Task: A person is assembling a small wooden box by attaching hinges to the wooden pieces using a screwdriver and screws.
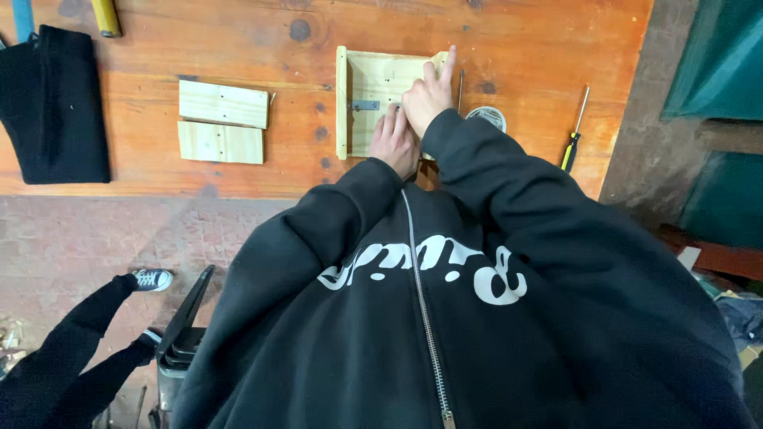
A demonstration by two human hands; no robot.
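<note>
Black hoodie sleeves [509,199] fill the near part of the head view, both arms stretched out over the orange wooden table [238,171]. Both hands rest on a small pale wood frame [373,79] lying flat there, a board with a raised side strip. Left hand [393,139] lies flat with its fingers spread on the near edge, gripping nothing. Right hand [427,94] presses down just beyond it, one finger pointing up along the far strip; its grip closes on nothing I can see. A little metal bracket [366,105] sits just left of the hands.

Well to the left lie two loose wood blocks [222,121]. To the right, a round tape roll [487,117] and a yellow-handled screwdriver [574,137].

It looks like a steadying and aligning step; fastening would call for a tool.
</note>
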